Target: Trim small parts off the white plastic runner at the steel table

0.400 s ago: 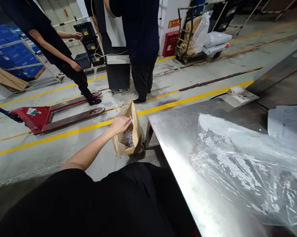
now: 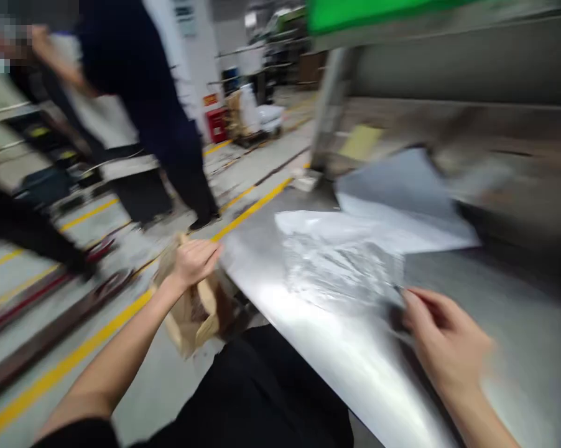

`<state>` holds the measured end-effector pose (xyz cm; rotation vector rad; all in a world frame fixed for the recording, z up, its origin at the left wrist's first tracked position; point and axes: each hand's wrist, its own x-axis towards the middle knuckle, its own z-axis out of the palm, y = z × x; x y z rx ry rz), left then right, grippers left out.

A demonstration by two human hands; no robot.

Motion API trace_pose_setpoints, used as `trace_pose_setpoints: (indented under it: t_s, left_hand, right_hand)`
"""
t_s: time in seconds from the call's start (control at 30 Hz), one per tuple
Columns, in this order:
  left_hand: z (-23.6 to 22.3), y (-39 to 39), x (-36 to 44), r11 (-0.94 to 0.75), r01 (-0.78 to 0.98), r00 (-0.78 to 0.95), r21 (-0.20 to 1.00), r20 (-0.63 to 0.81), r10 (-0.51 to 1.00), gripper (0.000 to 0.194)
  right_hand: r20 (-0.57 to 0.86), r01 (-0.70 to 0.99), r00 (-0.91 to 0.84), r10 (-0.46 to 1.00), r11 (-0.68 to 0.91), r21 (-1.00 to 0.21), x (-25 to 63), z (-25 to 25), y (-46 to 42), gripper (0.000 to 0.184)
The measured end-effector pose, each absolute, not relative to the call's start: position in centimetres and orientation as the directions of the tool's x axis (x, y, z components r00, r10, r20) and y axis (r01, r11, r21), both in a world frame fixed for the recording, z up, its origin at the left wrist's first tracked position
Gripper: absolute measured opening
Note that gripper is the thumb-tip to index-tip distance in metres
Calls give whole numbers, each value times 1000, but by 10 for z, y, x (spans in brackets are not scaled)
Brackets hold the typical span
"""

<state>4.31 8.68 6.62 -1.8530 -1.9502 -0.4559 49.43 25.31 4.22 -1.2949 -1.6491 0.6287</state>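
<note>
The frame is smeared by motion. My left hand hangs over the brown paper bag that stands on the floor beside the corner of the steel table. Its fingers are loosely curled and nothing shows in them. My right hand is over the table at the near edge of the clear plastic sheet, thumb and fingers pinched on the plastic.
White paper sheets lie behind the plastic. A person in dark clothes stands on the floor to the left, and another person's dark legs show at the far left. Yellow floor lines run past the bag. A loaded cart is far back.
The view has swung right and up. My left hand has lifted off the bag's mouth and the small white thing it pinched is gone. My right hand has come into view at the plastic.
</note>
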Motion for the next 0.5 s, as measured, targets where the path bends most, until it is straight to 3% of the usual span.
trace_pose_setpoints:
  t_s: [0.07,0.2,0.37,0.5]
  left_hand:
    - [87,111,59,-203,969,247,-145,658,712,13]
    - [125,182,101,-554,789,521,-265,766,376,41]
    - [159,236,229,-811,536,591,-236,791,160,75]
    - [177,247,342,-920,348,603,-181,795,72,59]
  right_hand:
    - [353,366,-18,935,335,-868,490,46,250,32]
    - [366,332,122,923,309,-891,496,46,269,29]
    - [375,292,152,914,321,-901,501,40,275,18]
    - [374,282,118,920,330,-901,500,42,270,16]
